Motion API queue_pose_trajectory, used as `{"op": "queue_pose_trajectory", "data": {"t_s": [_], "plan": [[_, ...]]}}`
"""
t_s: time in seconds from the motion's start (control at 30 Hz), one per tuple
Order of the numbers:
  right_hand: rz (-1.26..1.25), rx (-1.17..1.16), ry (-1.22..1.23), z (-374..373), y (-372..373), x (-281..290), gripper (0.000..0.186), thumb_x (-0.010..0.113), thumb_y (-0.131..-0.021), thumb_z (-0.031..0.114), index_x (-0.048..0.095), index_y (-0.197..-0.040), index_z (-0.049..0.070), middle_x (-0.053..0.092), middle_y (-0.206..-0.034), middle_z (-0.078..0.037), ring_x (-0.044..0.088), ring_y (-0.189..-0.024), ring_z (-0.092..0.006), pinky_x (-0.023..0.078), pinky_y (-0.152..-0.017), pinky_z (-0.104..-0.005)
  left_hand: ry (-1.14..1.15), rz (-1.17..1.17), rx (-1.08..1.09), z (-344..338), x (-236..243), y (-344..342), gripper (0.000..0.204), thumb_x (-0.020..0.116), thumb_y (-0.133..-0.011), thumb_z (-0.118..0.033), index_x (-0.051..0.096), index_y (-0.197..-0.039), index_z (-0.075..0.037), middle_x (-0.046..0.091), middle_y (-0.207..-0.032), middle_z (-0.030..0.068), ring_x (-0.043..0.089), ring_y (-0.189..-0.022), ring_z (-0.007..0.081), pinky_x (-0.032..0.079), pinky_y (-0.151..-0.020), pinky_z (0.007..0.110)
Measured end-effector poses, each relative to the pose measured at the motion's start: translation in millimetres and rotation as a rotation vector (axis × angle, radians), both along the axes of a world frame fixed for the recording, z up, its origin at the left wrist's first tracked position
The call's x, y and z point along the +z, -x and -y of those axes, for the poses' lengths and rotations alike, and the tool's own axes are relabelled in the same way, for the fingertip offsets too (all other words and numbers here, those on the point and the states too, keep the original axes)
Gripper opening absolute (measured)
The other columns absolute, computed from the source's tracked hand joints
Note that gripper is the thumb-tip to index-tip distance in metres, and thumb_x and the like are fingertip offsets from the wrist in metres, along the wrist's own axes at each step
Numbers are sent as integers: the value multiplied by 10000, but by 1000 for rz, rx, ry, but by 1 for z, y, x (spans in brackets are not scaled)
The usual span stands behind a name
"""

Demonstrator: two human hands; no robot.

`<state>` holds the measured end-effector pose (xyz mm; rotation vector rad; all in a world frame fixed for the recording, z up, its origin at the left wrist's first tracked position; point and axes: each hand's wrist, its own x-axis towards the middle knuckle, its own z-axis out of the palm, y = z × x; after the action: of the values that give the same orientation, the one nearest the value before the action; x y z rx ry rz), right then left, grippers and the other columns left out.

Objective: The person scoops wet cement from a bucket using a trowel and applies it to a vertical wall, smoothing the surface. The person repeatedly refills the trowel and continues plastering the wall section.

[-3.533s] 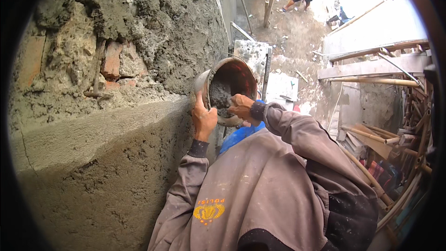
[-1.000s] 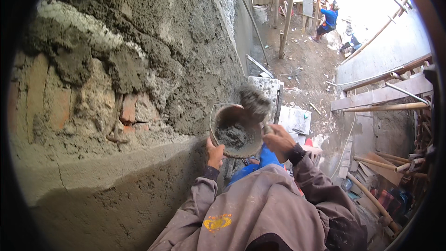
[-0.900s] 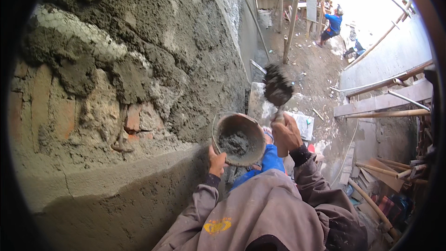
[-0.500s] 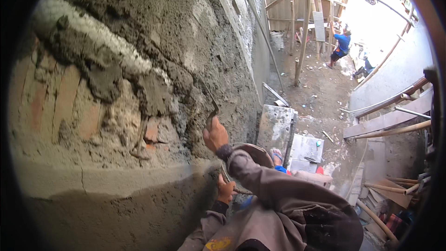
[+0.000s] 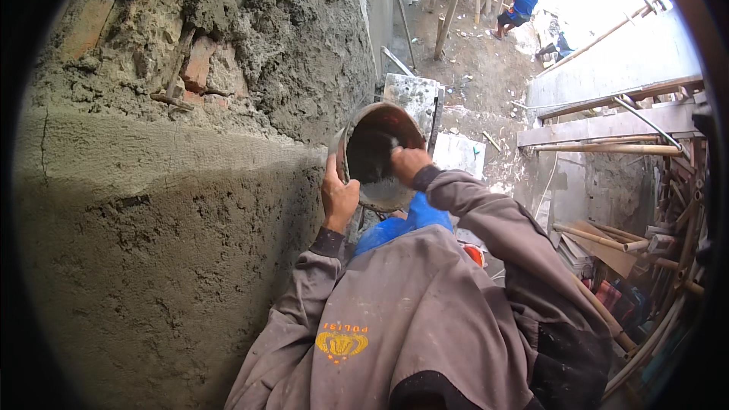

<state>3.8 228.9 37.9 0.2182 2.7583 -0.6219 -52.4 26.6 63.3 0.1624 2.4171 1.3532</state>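
My left hand [image 5: 339, 196] grips the near left rim of a round, mortar-stained bucket [image 5: 401, 123], thumb over the edge. The bucket is tilted, its dark mouth facing me. At its right side my right hand [image 5: 411, 166] is closed round the handle of a trowel [image 5: 393, 143]; its blade is down inside the bucket, lost in shadow. Left of the bucket rises a wall [image 5: 281, 38] roughly coated with wet grey mortar. A reddish brick [image 5: 199, 64] shows through a gap in it. Below runs a smoother plaster ledge [image 5: 152, 148].
A person in blue [image 5: 520, 4] crouches by wooden poles [image 5: 454, 4] at the far end. Pale boards [image 5: 456, 153] lie on the ground beyond the bucket. Bamboo poles [image 5: 607, 149] and stacked scrap line the right side.
My right hand with the trowel has come away from the wall and down into the bucket. My left hand and the bucket are now higher in view, as the view has shifted downward.
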Motion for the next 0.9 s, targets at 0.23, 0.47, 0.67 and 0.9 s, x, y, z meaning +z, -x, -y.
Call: {"op": "queue_pose_trajectory", "data": {"t_s": [0.23,0.47,0.67,0.9], "plan": [[-31,-212,48,-13,-36,-6,256,546,-862,247,619,-877,2,661,-748,-236,678,-753,-372,535,-631,-450,202,-64,-178,-5,66,11,671,539,-721,-13,398,-1377,12,602,-1176,258,619,-1054,341,472,-903,391],[355,-309,1234,33,-36,-15,237,653,-858,243,545,-775,49,500,-604,-9,492,-496,-95,385,-423,-286,107,-119,-136,-18,43,18,687,545,-714,-21,390,-1383,0,621,-1123,287,623,-1037,402,480,-911,413],[500,-342,1322,-6,-32,1,183,630,-897,202,537,-860,48,511,-640,10,476,-486,-80,360,-417,-258,-70,18,33,-3,-14,29,687,537,-714,17,388,-1384,33,552,-1254,199,552,-1149,276,441,-952,328],[450,-409,1259,-49,-28,6,243,612,-880,275,579,-922,39,493,-625,17,491,-524,-104,395,-469,-279,-92,334,220,-32,-47,47,686,536,-723,29,366,-1378,-81,554,-1044,123,597,-793,222,554,-528,365]]}}
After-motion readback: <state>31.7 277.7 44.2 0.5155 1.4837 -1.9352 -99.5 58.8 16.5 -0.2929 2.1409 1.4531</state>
